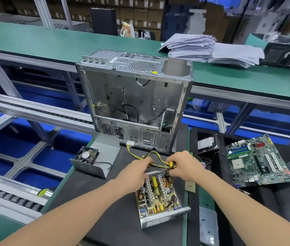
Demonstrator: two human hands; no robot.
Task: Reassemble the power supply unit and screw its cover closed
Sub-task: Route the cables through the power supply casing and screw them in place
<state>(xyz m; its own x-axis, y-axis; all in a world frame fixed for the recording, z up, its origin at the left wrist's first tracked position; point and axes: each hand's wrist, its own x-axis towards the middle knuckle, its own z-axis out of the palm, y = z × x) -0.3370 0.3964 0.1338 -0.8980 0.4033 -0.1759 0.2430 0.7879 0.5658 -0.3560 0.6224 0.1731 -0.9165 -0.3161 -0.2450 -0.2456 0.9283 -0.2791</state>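
One power supply: open-topped
Left hand: fingers curled round wires
Right hand: fingers gripping screwdriver

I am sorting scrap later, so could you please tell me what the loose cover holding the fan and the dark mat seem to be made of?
The cover looks like thin sheet metal, probably steel: dull grey, with crisp folded edges. The mat looks like black rubber or a similar soft sheet: matt and finely textured, though the picture cannot settle which.
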